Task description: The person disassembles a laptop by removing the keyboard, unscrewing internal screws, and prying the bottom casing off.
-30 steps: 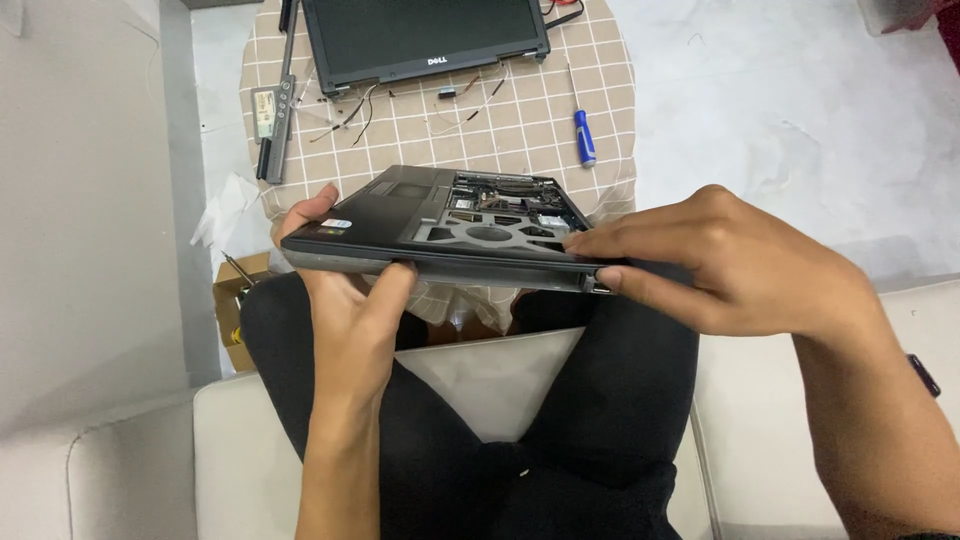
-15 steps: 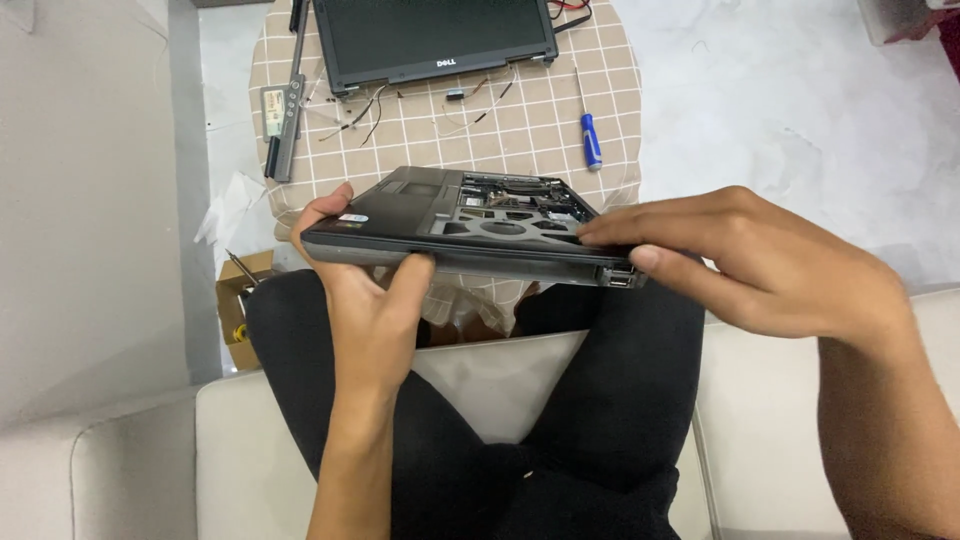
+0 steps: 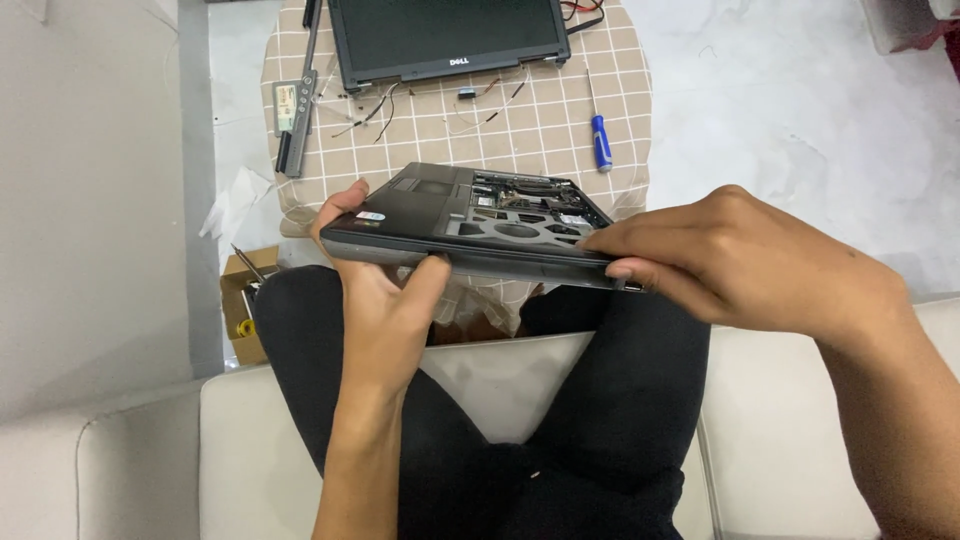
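Clutter crowds the round table with the checked cloth [image 3: 560,130] just past the person's knees: a detached laptop screen panel [image 3: 447,35] lies at its far edge, thin loose wires [image 3: 375,105] trail in front of it, a blue-handled screwdriver [image 3: 600,135] rests toward the right, and a narrow grey strip part [image 3: 297,115] lies along the left edge. Lower left, on the floor beside the sofa, an open cardboard box [image 3: 240,300] sits with small tools in it; what they are is hard to make out. The laptop base [image 3: 470,225] is held in the air above the person's lap, just in front of the table and partly covering its near edge, tilted so that its opened top faces away and shows cut-outs and bare innards. The left hand [image 3: 385,300] cups it from beneath at the left corner, thumb pressed up on the front edge, fingers curled round the far side and mostly hidden behind the casing. The right hand [image 3: 740,260] clamps the right end, fingers laid flat along the top and front rim; its thumb is out of sight under the base. Black trousers and the pale sofa [image 3: 780,430] fill the foreground, and the right forearm is cut off by the frame.
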